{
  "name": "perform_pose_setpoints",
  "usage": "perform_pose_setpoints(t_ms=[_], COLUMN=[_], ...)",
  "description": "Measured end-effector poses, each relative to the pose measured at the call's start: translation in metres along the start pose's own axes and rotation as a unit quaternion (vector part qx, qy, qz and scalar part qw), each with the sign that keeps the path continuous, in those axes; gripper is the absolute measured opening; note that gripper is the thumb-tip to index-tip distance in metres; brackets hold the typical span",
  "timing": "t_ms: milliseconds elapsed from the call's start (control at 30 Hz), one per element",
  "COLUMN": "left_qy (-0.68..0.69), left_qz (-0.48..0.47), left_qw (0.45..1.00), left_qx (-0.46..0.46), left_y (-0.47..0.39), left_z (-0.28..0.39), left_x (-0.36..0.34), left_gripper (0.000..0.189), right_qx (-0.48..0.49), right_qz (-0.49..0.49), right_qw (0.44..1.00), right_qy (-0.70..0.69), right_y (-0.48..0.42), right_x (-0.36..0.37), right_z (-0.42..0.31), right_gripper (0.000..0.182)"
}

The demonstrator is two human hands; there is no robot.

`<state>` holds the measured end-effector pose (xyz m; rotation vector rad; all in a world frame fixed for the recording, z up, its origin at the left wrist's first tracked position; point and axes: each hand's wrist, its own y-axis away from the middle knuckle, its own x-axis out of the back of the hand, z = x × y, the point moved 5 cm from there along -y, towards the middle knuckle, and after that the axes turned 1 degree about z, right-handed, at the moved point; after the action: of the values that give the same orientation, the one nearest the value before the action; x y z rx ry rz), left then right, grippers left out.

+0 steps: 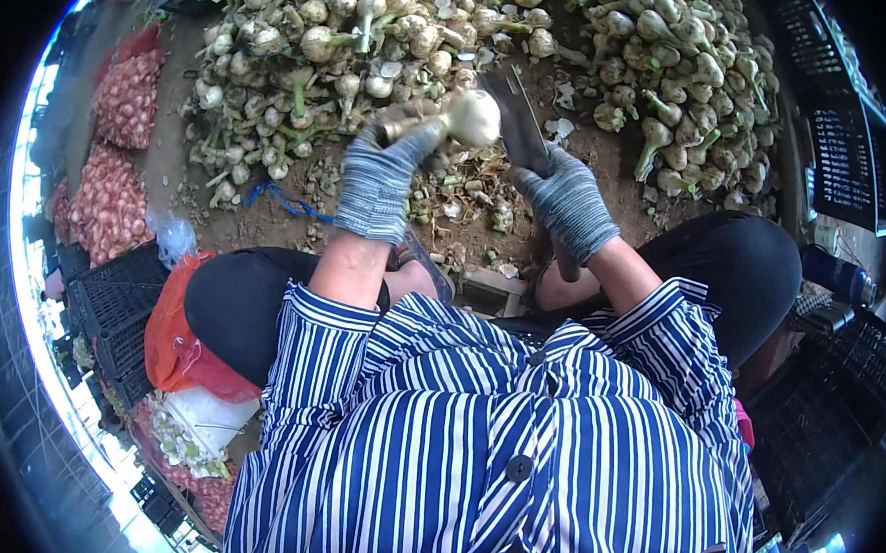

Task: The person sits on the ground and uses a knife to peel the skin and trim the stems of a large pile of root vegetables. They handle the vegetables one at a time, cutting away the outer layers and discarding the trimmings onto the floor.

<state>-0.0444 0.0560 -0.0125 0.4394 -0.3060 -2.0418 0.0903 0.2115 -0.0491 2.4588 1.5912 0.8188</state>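
My left hand [383, 176], in a grey knit glove, grips the stem of a pale garlic bulb [475, 118], whose head points right. My right hand [567, 197], gloved alike, is closed around the lower part of a broad dark-bladed knife [517, 119]; its handle end shows below the hand. The blade stands upright close to the bulb's right side; whether they touch I cannot tell. Beyond the hands lies a big heap of untrimmed garlic bulbs [320, 45]. A second garlic heap [685, 94] is at the right. Cut stem pieces [470, 195] litter the soil below the bulb.
Red mesh sacks of bulbs [112, 206] line the left side, near a black plastic crate [115, 297] and an orange mesh bag [173, 330]. Blue twine [289, 202] lies by my left wrist. Black crates [851, 155] stand at the right, above a dark blue bottle [837, 275].
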Motion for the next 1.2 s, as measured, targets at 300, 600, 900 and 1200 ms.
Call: perform_pose_setpoints(t_ms=[300,600,900,1200], left_qy=[-0.202,-0.499,-0.439,0.043], left_qz=[-0.184,-0.224,-0.216,-0.091], left_qw=[0.954,0.788,0.822,0.991], left_qx=[0.124,-0.283,-0.292,0.09], left_y=[-0.008,-0.027,-0.006,-0.008], left_z=[-0.066,-0.09,-0.07,-0.04], left_x=[-0.034,-0.021,-0.015,0.012], left_gripper=[0.062,0.055,0.045,0.058], right_qx=[0.037,0.281,0.337,0.183], right_qz=[0.011,0.024,0.04,0.127], right_qw=[0.971,0.89,0.876,0.899], right_qy=[0.237,0.359,0.342,0.376], right_y=[0.01,0.022,0.011,-0.016], right_x=[0.02,0.007,0.001,0.033], right_z=[-0.026,-0.045,-0.03,-0.004], right_gripper=[0.019,0.012,0.019,0.011])
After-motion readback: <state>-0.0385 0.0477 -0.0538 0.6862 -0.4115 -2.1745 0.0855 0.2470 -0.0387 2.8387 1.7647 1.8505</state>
